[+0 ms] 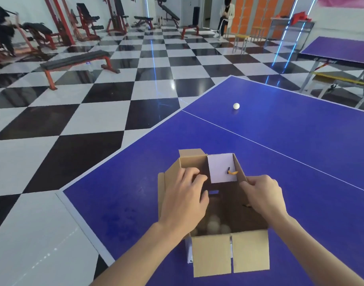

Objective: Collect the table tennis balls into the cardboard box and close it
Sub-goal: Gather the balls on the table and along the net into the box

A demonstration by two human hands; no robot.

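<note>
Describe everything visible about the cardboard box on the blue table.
The cardboard box is plain brown corrugated card, open at the top, standing on the blue table near its corner. Its near flaps fold outward toward the camera; a white panel lines the far inner wall. Several pale balls lie blurred inside. The left hand reaches over its left wall; the right hand pinches the right wall's edge.

Bright, even indoor light, blue strip lights mirrored as streaks on the glossy floor, wide-angle bending at the edges, balls in the box shadowed and blurred, soft focus overall.
</note>
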